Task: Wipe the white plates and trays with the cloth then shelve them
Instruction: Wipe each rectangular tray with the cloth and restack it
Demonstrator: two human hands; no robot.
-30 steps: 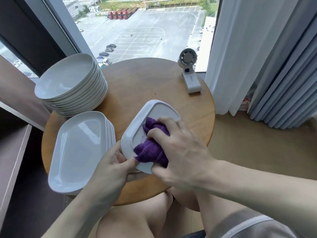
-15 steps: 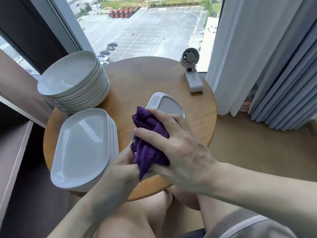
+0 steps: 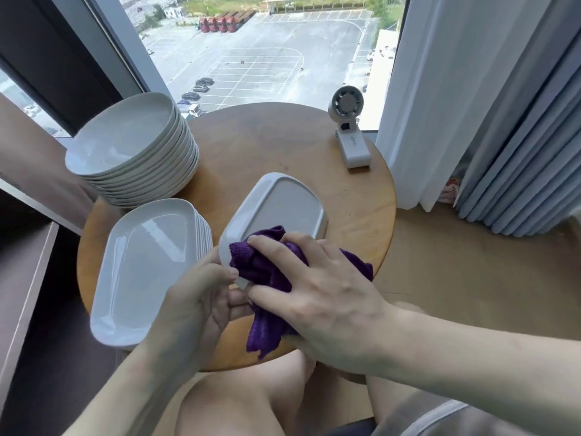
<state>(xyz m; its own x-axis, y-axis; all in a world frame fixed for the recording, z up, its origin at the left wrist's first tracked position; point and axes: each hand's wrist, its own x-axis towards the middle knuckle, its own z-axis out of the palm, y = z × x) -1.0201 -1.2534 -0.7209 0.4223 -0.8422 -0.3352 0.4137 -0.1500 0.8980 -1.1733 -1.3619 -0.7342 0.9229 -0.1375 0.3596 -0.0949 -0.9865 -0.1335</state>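
I have the right hand clamped on the purple cloth, fingers curled over the top and thumb below, pressing it onto the near end of the tray. One tail of the cloth hangs down under the palm. The left hand pinches the tray's near left corner, thumb on the rim and fingers beneath, touching the right thumb. The tray is bottom side up and tilted, its far end reaching away from both hands over the round table; I cannot tell whether it touches the wood. Just left of the left hand sits a tray stack, face up. Beyond that stands a pile of plates. Far right of the grip, a small white fan stands by the curtain.
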